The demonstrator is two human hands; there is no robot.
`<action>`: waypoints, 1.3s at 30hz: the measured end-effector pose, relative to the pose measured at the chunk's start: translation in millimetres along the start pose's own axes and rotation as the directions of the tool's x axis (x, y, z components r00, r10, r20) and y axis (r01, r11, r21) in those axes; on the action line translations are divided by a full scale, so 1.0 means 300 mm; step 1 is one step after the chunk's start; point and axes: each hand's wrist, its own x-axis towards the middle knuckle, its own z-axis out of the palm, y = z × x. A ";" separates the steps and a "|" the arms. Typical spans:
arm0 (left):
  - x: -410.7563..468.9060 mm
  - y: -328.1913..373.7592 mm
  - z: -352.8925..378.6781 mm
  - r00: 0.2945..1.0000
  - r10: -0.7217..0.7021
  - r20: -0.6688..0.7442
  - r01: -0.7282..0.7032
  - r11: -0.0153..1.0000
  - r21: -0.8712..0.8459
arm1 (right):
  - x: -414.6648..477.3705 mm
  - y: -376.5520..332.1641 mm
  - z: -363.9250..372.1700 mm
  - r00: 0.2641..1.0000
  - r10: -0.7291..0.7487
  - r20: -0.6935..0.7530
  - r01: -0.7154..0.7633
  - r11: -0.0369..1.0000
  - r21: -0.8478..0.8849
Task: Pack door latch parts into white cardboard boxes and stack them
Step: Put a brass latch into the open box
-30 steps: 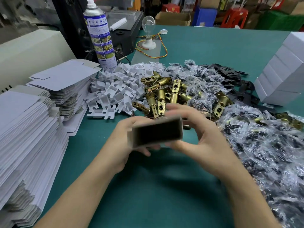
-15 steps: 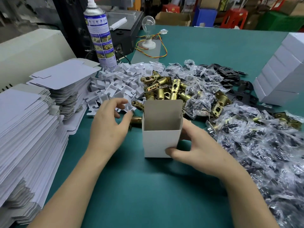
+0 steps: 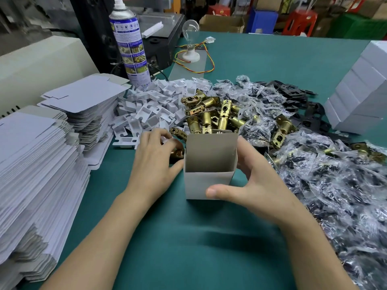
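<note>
- Box (image 3: 198, 185) stands upright on the table (image 3: 188, 243), centre of view, top open, one flap raised at the back.
- Your right hand (image 3: 259, 185) clamps the box: thumb across the front face, fingers wrapped round the right wall.
- Your left hand (image 3: 154, 162) sits just left of the box, fingers curled round a brass latch (image 3: 177, 152), thumb just beside the box's left wall.
- Latch is low over the table; lifted or resting, cannot tell.
- Loose latches (image 3: 211, 114) are piled directly behind the box.
- White inserts (image 3: 155, 105) are heaped left of that pile, near your left fingertips.
- Bags (image 3: 335, 185) of dark parts spread across the right side.
- Flat blanks (image 3: 31, 164) are stacked at far left.
- Closed boxes (image 3: 360, 97) are stacked at far right, well apart from the open one.
- Spray can (image 3: 130, 45) stands upright behind the inserts.
</note>
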 end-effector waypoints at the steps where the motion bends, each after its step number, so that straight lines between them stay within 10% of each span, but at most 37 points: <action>1: 0.002 0.001 -0.004 1.000 0.015 -0.008 -0.015 1.000 -0.004 | 0.000 0.001 0.000 1.000 -0.011 -0.011 0.011 1.000 0.028; 10: 0.010 -0.010 -0.057 0.995 0.040 -0.091 -0.063 0.964 -0.259 | 0.008 -0.004 0.001 0.988 -0.081 -0.133 0.103 0.980 0.170; 19: -0.005 0.022 -0.139 0.974 -0.143 -0.174 -0.050 0.615 -0.787 | 0.003 -0.009 0.013 0.965 -0.124 -0.231 0.155 0.980 0.123; 27: -0.036 0.060 -0.212 0.915 -0.105 -0.390 -0.323 0.390 -0.862 | -0.001 -0.033 0.047 0.809 -0.309 -0.501 0.329 0.943 -0.052; 39: -0.092 0.174 -0.205 0.894 0.323 -0.309 -0.447 0.654 -0.611 | -0.024 -0.089 0.096 0.676 -0.502 -0.540 0.395 0.865 -0.309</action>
